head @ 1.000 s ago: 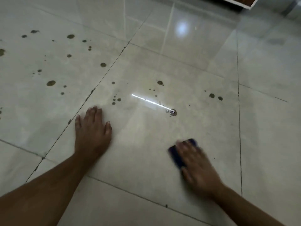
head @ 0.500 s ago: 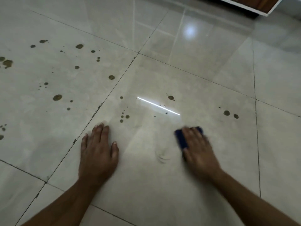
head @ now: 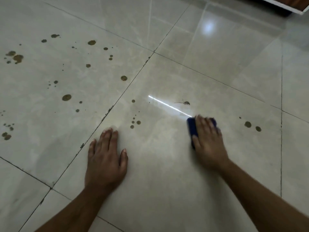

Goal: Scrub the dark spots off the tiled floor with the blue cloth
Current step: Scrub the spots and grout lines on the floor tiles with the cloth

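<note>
While the right hand [head: 209,139] presses flat on the cloth [head: 192,127], fingers spread over it rather than curled round, the cloth sits on the middle tile w/ only its blue left edge and a bit past the fingertips showing. Left hand [head: 107,158] lies open, palm down on the floor [head: 167,190], holding nothing, just bracing.

Risks from here, as I judge it: w/ a flat press and no real grasp, the cloth could slip out under a fast stroke on this glossy tile. The smear [head: 185,103] just beyond the cloth looks dragged into a thin streak, so more passes may spread it instead of lifting it. The left palm could also slide if weight shifts fwd.

Vs. the frame half a sec ago: the round spot by the light streak [head: 168,106] is now that smeared mark, and the faint swirl that lay on the tile between the hands is gone. Right hand has moved further from the body, toward the streak's end. Left hand has stayed put. Spots [head: 66,97] on the left tile and the pair [head: 252,126] at right are unchanged, still untouched.
</note>
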